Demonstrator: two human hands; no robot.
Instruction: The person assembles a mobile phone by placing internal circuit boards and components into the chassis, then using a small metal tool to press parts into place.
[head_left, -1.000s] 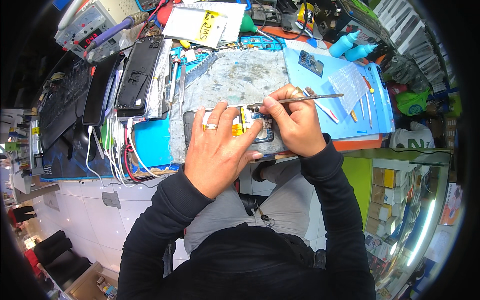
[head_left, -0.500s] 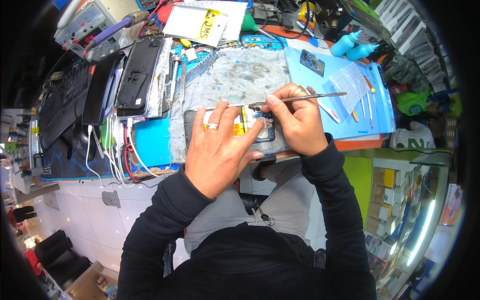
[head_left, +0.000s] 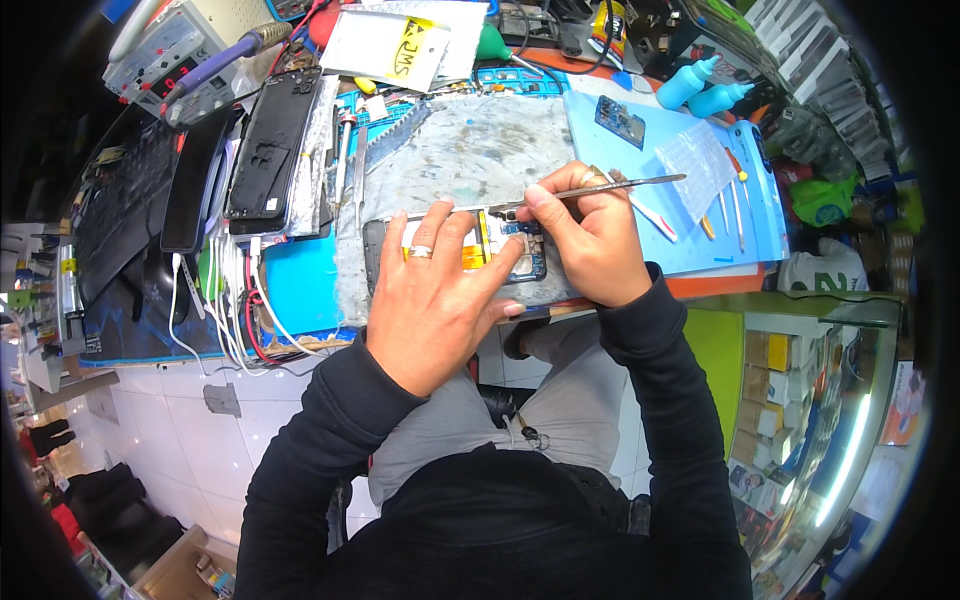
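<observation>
An opened phone point(head_left: 530, 258), showing yellow flex cable and small circuit boards, lies on a stained grey cloth mat point(head_left: 460, 140). My left hand point(head_left: 430, 290) grips it, fingertips spread along the upper edge and over the inside, thumb at the lower edge. My right hand point(head_left: 595, 235) pinches a thin flat metal tool point(head_left: 655, 181), its near end at the phone's upper right part, where the contact is partly hidden by my thumb and fingers.
A blue mat point(head_left: 690, 250) on the right holds a circuit board point(head_left: 620, 121), bubble wrap and tools. Beyond are two blue bottles point(head_left: 683, 83). Left are phones point(head_left: 262, 150), cables, a keyboard point(head_left: 135, 190) and a soldering station point(head_left: 155, 70). White papers point(head_left: 385, 45) lie behind.
The tool's far end has moved slightly up and left along with small shifts of my right fingers. My left hand stays on the phone; the view has shifted slightly.
</observation>
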